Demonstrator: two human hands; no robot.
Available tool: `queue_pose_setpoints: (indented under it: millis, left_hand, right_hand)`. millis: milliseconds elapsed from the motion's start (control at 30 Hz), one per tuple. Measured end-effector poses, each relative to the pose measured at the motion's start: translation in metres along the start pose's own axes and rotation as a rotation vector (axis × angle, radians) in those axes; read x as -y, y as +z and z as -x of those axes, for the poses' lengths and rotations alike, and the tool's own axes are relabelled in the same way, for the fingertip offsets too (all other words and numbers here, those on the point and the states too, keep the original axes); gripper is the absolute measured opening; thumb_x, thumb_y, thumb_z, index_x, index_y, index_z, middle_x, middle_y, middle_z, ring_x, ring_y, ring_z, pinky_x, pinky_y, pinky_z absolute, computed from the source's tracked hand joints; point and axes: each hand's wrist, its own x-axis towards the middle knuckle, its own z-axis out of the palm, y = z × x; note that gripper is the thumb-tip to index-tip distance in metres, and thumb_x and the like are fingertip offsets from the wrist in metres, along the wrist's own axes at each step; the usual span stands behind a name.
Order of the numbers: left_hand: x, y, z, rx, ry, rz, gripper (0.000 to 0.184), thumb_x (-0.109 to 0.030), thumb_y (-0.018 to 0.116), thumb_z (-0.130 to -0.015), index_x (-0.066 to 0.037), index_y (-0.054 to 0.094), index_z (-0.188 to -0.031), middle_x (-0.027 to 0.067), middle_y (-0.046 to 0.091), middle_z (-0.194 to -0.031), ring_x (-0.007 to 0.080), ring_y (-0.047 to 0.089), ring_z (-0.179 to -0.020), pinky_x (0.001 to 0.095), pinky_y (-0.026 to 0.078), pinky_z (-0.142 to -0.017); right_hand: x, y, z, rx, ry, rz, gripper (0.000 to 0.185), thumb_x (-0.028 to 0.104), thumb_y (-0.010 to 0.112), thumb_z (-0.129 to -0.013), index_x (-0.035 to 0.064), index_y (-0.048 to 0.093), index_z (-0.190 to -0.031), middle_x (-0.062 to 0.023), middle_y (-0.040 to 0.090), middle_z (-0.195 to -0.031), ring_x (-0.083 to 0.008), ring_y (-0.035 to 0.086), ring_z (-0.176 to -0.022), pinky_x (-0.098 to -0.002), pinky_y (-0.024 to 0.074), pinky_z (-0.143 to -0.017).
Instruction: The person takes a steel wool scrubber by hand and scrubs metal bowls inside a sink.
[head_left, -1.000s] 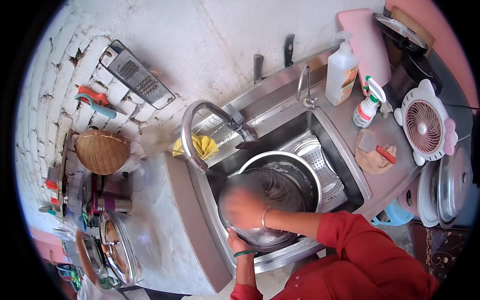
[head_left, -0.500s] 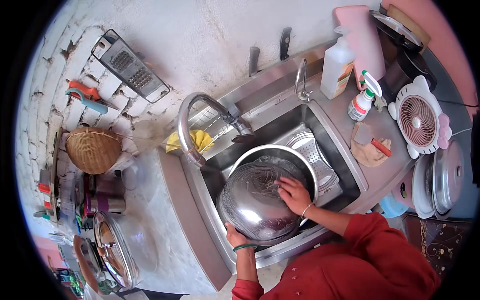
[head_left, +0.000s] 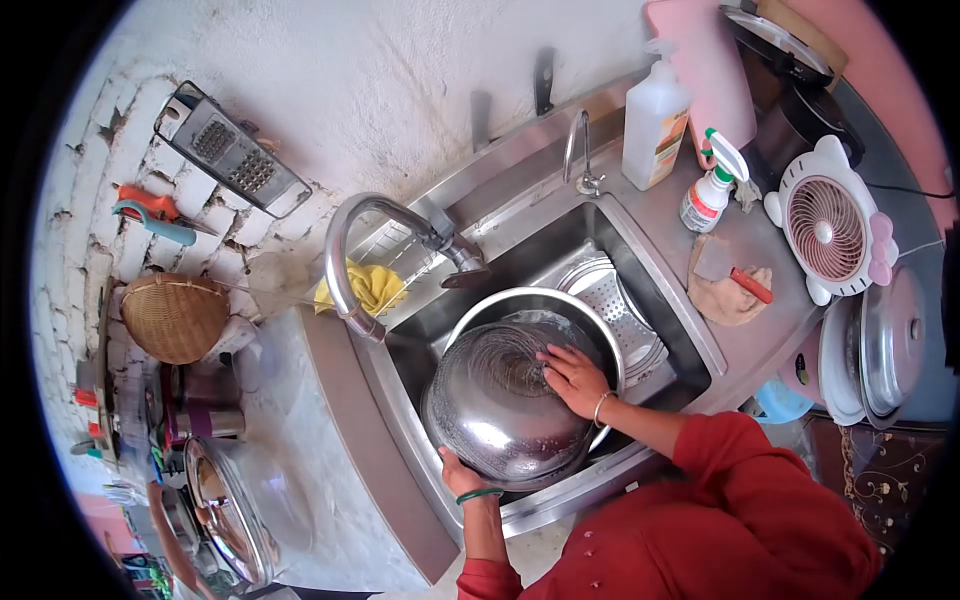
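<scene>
A large round-bottomed metal pot (head_left: 500, 420) is tilted, its wet outer side facing up and streaked with swirl marks. It rests over a steel basin (head_left: 612, 372) in the sink (head_left: 690, 370). My left hand (head_left: 459, 472), with a green bangle at the wrist, grips the pot's edge at the lower left. Flat against the pot's upper right side lies my right hand (head_left: 577, 382), fingers stretched out. Whether a scrubber is under its fingertips is hidden. The curved faucet (head_left: 345, 250) hangs over the sink's left side.
A perforated metal tray (head_left: 610, 300) is in the sink behind the basin. On the right counter stand a white jug (head_left: 655, 125), a spray bottle (head_left: 708, 195), a cloth (head_left: 725, 300) and a small fan (head_left: 825, 225). A yellow cloth (head_left: 372, 288) hangs beside the faucet.
The view has shifted slightly. My right hand has slid a little over the pot's surface, and swirl marks show more there. My left hand keeps its hold on the edge.
</scene>
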Motion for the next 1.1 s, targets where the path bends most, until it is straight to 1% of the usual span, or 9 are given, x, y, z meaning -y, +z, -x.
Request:
queue_pose_setpoints:
  millis: [67,200,300,367,567,767,900,1000,1100]
  left_hand:
    - [0.0,0.002,-0.001,-0.005,0.018,-0.028,0.048,-0.034,0.035,-0.096,0.009,0.048,-0.114,0.0172,0.055,-0.111,0.027,0.056,-0.097,0.0377,0.045,-0.086]
    - [0.008,-0.002,-0.005,0.066,0.028,0.036,0.048,-0.034,0.035,-0.096,0.009,0.048,-0.114,0.017,0.055,-0.111,0.0268,0.056,-0.097,0.0373,0.045,-0.087]
    - [0.012,-0.003,-0.005,0.021,0.001,0.029,0.048,-0.034,0.035,-0.096,0.009,0.048,-0.113,0.0166,0.055,-0.111,0.0264,0.056,-0.097,0.0372,0.045,-0.087]
    - [0.011,0.002,0.0,-0.043,-0.019,0.007,0.047,-0.034,0.035,-0.095,0.008,0.049,-0.113,0.0163,0.056,-0.111,0.0258,0.056,-0.097,0.037,0.045,-0.086]
    - [0.003,0.017,0.007,-0.117,-0.07,0.063,0.045,-0.033,0.036,-0.095,0.006,0.052,-0.111,0.0158,0.058,-0.109,0.0262,0.057,-0.095,0.0361,0.045,-0.087]
    - [0.0,0.017,0.003,-0.063,-0.078,0.12,0.046,-0.033,0.036,-0.095,0.007,0.051,-0.112,0.0163,0.057,-0.111,0.0269,0.058,-0.096,0.0371,0.045,-0.087]
    - [0.007,0.02,-0.002,-0.072,-0.085,0.157,0.047,-0.033,0.035,-0.096,0.007,0.051,-0.112,0.0163,0.057,-0.111,0.0264,0.058,-0.094,0.0374,0.046,-0.085]
    - [0.003,0.036,0.004,-0.17,-0.057,0.09,0.048,-0.034,0.035,-0.096,0.007,0.052,-0.111,0.0147,0.059,-0.104,0.0234,0.058,-0.088,0.0348,0.047,-0.082]
    - [-0.006,0.05,0.023,-0.099,0.056,-0.149,0.046,-0.034,0.033,-0.096,0.006,0.056,-0.104,0.0127,0.062,-0.094,0.0209,0.059,-0.083,0.0322,0.048,-0.077]
  right_hand:
    - [0.034,-0.001,0.033,-0.037,-0.012,-0.007,0.039,0.033,0.045,-0.09,0.0167,0.051,-0.125,-0.0083,0.045,-0.132,-0.0346,0.034,-0.125,-0.0393,0.0272,-0.104]
    - [0.091,0.018,0.002,0.019,-0.406,0.018,0.038,0.029,0.051,-0.087,0.0146,0.053,-0.122,-0.0084,0.045,-0.131,-0.0322,0.035,-0.125,-0.0397,0.0282,-0.104]
    - [0.064,0.061,-0.08,0.011,-0.445,-0.016,0.036,0.036,0.045,-0.088,0.0141,0.061,-0.113,-0.0088,0.05,-0.126,-0.0305,0.041,-0.119,-0.0389,0.0297,-0.102]
    - [0.032,0.056,-0.122,0.163,-0.252,0.082,0.041,0.04,0.039,-0.089,0.0144,0.061,-0.113,-0.0081,0.052,-0.124,-0.0265,0.048,-0.113,-0.036,0.0349,-0.098]
    - [-0.046,0.008,-0.076,0.053,0.23,-0.197,0.034,0.034,0.05,-0.088,0.0157,0.059,-0.116,-0.0077,0.056,-0.118,-0.0247,0.051,-0.11,-0.0296,0.0368,-0.096]
    - [-0.077,0.019,0.016,-0.336,0.547,-0.782,0.039,0.029,0.05,-0.089,0.0029,0.055,-0.118,-0.0113,0.057,-0.116,-0.0221,0.051,-0.11,-0.0258,0.0362,-0.094]
    - [-0.014,0.016,0.064,-0.523,0.159,-0.392,0.036,0.022,0.044,-0.092,0.0045,0.05,-0.123,-0.0129,0.047,-0.128,-0.0234,0.043,-0.119,-0.0299,0.0311,-0.099]
    - [0.055,-0.016,0.072,-0.358,-0.203,0.022,0.042,0.02,0.055,-0.082,0.01,0.052,-0.123,-0.013,0.042,-0.132,-0.0386,0.034,-0.122,-0.0439,0.0283,-0.102]
    - [0.108,-0.002,0.065,-0.117,-0.627,0.287,0.04,0.02,0.06,-0.076,0.0119,0.058,-0.114,-0.005,0.048,-0.127,-0.031,0.035,-0.124,-0.0439,0.0277,-0.103]
